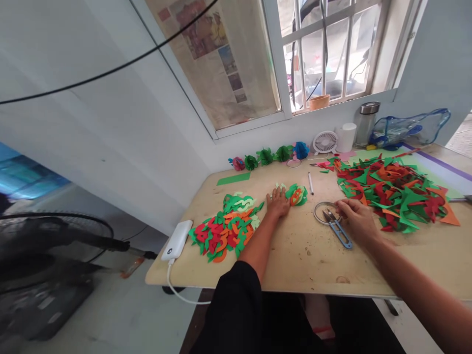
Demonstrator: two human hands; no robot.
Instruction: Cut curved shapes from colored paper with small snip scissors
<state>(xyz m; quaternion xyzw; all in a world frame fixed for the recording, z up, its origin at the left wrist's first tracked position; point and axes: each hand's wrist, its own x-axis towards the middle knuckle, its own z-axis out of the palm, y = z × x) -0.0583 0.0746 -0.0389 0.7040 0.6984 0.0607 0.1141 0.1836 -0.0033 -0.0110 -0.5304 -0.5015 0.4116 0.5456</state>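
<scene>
My left hand [278, 202] lies flat on the table with its fingers spread. It is between a pile of cut paper pieces [224, 228] in green, red and orange and a small cluster of green and orange paper cutouts [297, 195]. The fingers of my right hand [354, 215] pinch the right edge of a thin greyish ring [315, 215]; its exact kind is unclear. A pair of blue-handled thread snips [341, 233] overlaps the ring, points toward its middle, beside my right hand.
A large heap of paper scraps [398, 189] covers the right side. A white pen [310, 183], paper flowers [265, 156], a small fan [325, 142] and a glass bottle [367, 125] stand or lie toward the wall. A corded power bank [177, 241] sits at the left edge.
</scene>
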